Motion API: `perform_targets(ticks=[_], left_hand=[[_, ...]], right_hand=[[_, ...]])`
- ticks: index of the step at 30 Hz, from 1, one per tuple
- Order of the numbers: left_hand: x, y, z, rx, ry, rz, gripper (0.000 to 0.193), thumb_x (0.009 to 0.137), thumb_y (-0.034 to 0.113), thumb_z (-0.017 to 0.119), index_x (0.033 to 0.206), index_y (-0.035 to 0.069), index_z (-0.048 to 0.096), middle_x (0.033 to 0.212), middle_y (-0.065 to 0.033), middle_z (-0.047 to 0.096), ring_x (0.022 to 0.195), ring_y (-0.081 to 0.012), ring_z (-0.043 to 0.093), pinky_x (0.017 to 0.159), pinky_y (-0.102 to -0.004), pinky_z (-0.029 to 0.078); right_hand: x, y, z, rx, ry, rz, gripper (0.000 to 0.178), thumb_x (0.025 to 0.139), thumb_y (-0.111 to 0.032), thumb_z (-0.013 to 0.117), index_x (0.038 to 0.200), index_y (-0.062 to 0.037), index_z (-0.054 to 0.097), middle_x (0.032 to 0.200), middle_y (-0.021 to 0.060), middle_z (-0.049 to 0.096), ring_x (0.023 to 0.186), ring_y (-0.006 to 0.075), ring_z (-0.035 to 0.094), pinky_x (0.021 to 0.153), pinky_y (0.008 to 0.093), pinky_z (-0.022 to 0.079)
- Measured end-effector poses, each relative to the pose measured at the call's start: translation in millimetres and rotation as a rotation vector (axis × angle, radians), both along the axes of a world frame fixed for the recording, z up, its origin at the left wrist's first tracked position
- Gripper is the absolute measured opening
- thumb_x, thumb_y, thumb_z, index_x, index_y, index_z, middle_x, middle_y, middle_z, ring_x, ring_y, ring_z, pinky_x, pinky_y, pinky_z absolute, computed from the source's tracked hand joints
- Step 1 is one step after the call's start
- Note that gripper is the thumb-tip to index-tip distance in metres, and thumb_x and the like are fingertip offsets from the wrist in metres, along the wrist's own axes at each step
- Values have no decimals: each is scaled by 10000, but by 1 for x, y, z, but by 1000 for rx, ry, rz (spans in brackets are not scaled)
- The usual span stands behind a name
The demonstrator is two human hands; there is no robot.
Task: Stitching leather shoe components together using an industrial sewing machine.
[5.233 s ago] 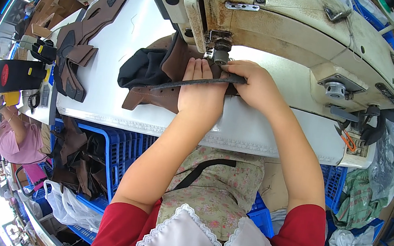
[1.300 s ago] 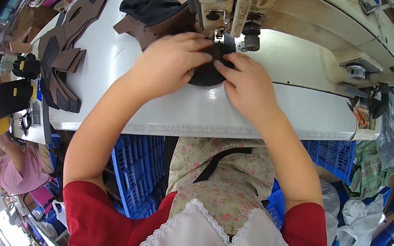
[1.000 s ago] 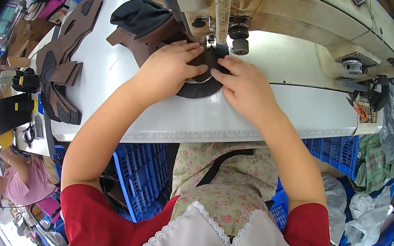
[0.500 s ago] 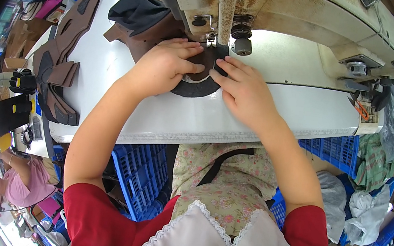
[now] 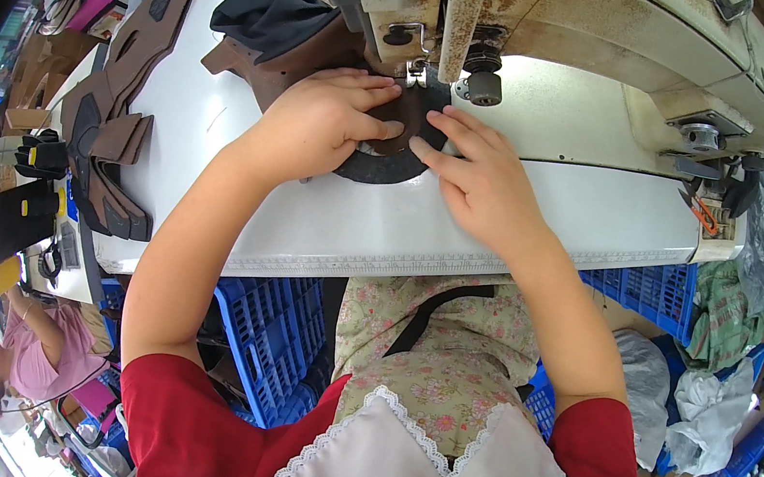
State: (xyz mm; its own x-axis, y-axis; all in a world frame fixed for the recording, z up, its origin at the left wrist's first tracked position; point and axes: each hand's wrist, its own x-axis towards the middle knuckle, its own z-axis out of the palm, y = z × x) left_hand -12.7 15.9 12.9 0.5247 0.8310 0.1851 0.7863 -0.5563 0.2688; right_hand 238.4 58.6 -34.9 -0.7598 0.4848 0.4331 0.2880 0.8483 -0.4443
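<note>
1. Brown workpiece (image 5: 277, 82) lies on the white table (image 5: 323, 240), partly beneath both hands, its inner end by the sewing machine's (image 5: 573, 60) metal foot (image 5: 415, 75).
2. Left hand (image 5: 320, 122) rests palm-down over it, thumb spread from the fingers.
3. Right hand (image 5: 480, 169) sits apart, its fingertips on the curved black rim (image 5: 381, 172) (the rim bulges toward the person between the hands).
4. Black cloth (image 5: 271, 18) bunches on the workpiece, beyond the left hand.
5. Brown cutouts (image 5: 141, 39) lie well to the left.
</note>
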Motion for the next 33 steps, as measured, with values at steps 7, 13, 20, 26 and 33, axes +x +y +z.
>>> perform_targets(ticks=[7,13,20,26,33], left_hand=[[3,-1,2,-1,38,34,422,714,-33,572,1065,120,750,1277,-157,642,1227,-322,577,1056,-446,442],[4,-1,2,24,62,30,423,720,-25,581,1077,130,748,1278,-141,645,1232,-320,575,1062,-443,444],[0,1,0,31,85,32,429,727,-24,579,1083,144,748,1289,-120,644,1236,-312,573,1087,-434,428],[-3,9,-2,77,113,64,387,752,0,590,1053,172,761,1254,-73,667,1227,-244,582,1104,-393,422],[-10,18,2,-6,82,92,406,749,-37,561,1042,160,762,1258,-71,666,1217,-218,582,1138,-395,374]], right_hand=[[0,-3,3,9,-21,-5,360,788,-71,656,1132,-156,720,1306,112,601,1279,307,512,1018,442,429],[1,-3,3,6,-13,-5,335,792,-82,660,1111,-156,730,1307,109,604,1277,305,516,1016,448,433],[-1,-3,0,27,-10,-17,346,799,-83,657,1132,-152,721,1310,115,606,1279,311,517,1004,452,442],[-5,0,1,46,-12,-29,357,796,-75,651,1139,-145,718,1320,132,602,1277,326,518,1012,453,435],[-14,4,0,31,-13,-46,400,797,-53,628,1177,-152,701,1333,123,590,1272,332,518,1026,469,422]])
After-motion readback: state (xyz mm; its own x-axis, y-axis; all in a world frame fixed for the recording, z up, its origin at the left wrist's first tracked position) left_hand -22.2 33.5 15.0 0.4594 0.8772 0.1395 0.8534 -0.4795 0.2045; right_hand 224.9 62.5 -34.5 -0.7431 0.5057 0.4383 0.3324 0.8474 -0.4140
